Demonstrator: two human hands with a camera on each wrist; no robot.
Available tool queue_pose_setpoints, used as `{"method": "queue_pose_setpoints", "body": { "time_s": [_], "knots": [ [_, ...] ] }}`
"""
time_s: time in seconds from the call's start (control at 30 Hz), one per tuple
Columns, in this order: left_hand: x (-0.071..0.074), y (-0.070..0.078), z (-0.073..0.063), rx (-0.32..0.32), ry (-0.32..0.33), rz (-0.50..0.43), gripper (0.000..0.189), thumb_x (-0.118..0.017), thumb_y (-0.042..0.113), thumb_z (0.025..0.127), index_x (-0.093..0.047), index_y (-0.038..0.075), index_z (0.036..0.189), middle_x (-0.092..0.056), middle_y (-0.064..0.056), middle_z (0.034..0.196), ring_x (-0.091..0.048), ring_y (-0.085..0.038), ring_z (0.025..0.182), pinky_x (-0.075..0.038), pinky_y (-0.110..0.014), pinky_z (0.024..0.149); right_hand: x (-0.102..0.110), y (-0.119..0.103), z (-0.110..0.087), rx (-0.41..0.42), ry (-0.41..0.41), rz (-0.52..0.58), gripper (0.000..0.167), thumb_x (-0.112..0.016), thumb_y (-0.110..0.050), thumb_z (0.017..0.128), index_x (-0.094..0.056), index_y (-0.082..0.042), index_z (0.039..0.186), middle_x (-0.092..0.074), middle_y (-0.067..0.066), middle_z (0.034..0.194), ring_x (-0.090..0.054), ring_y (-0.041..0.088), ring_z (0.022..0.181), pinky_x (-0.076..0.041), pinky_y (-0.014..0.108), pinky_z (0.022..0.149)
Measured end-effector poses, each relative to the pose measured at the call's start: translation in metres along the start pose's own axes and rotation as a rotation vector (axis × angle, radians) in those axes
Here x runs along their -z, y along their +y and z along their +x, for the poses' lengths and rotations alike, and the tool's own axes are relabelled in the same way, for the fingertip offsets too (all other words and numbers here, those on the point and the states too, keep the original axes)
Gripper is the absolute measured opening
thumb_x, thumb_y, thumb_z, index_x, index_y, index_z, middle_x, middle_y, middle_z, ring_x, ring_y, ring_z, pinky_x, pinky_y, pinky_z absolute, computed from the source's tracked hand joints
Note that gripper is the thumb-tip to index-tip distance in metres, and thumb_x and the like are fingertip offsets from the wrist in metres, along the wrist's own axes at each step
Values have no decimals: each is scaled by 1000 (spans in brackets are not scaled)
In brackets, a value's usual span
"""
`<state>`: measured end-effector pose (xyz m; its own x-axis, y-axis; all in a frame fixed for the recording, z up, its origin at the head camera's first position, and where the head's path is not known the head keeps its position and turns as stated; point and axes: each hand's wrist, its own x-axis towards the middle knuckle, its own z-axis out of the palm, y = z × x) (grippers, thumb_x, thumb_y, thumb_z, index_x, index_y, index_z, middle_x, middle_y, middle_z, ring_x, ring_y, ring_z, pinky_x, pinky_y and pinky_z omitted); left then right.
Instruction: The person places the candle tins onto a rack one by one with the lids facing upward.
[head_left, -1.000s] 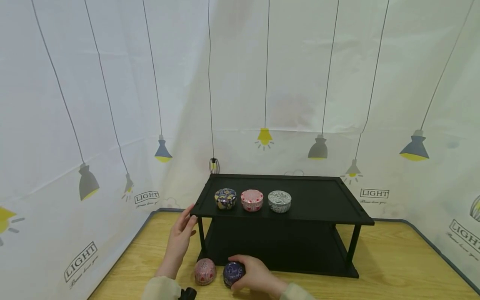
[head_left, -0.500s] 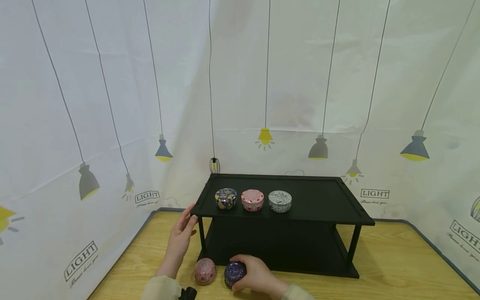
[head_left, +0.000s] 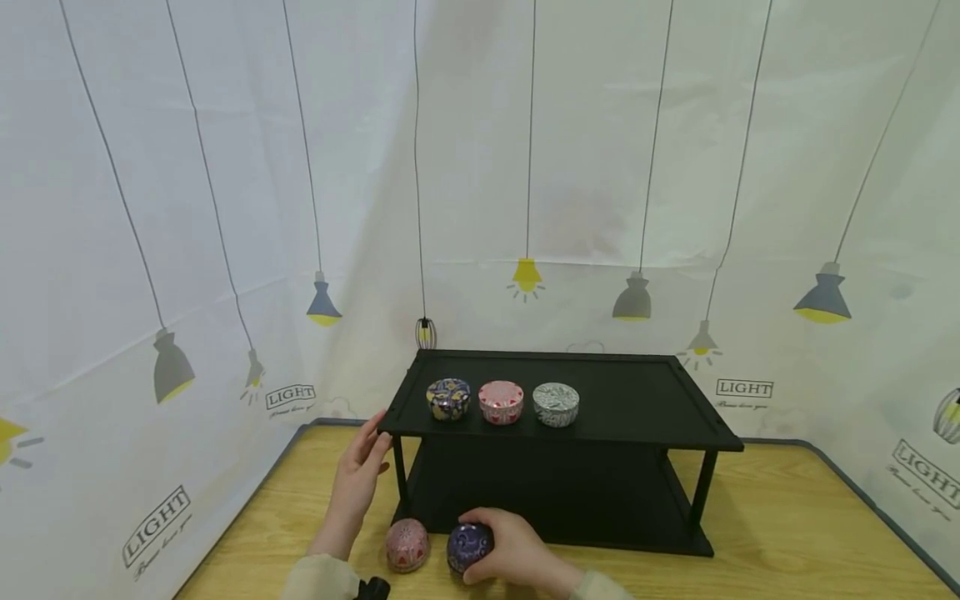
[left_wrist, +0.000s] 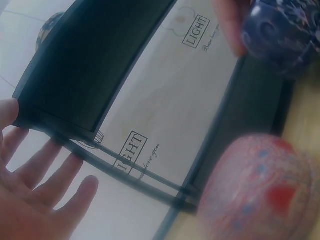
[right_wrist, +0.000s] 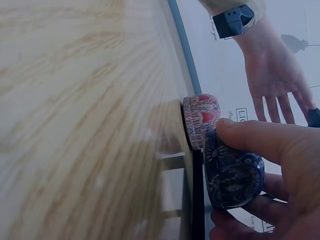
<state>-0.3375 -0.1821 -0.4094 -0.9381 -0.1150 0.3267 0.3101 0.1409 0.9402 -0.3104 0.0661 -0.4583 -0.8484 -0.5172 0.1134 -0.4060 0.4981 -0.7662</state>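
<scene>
My right hand [head_left: 517, 550] grips a dark blue patterned round tin [head_left: 468, 548] from its right side, thumb and fingers around it, by the rack's front edge. In the right wrist view the same tin [right_wrist: 232, 172] shows a swirled pattern. Just to its left a pink tin with red hearts [head_left: 407, 546] sits on the wooden table. My left hand [head_left: 356, 475] holds the upper left front corner of a black two-tier rack [head_left: 630, 400]. In the left wrist view, the left thumb lies at that corner while the other fingers [left_wrist: 70, 190] extend below the edge.
Three tins stand in a row on the rack's top: a blue-and-yellow tin [head_left: 448, 399], a pink tin with hearts [head_left: 501, 402] and a grey leaf-patterned tin [head_left: 556, 405]. Thin posts [head_left: 703, 487] carry the top board. White cloth [head_left: 480, 167] with printed lamps surrounds the table [head_left: 787, 517].
My right hand and the dark blue tin have shifted very slightly right, away from the pink tin on the table. My left hand stays at the rack's corner.
</scene>
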Motion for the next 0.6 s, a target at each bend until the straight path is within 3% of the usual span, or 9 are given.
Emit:
{"method": "queue_pose_setpoints", "body": {
  "time_s": [0.6],
  "knots": [
    [2, 2, 0, 14, -17, -13, 51, -53, 38, 100, -42, 21, 148, -42, -18, 146, -46, -35, 128, -40, -56, 98, 17, -10, -12, 32, 12, -2, 60, -89, -28, 67, -66, -14, 121, -64, -5, 114, -60, 15, 100, -48, 37, 86]
  ]
}}
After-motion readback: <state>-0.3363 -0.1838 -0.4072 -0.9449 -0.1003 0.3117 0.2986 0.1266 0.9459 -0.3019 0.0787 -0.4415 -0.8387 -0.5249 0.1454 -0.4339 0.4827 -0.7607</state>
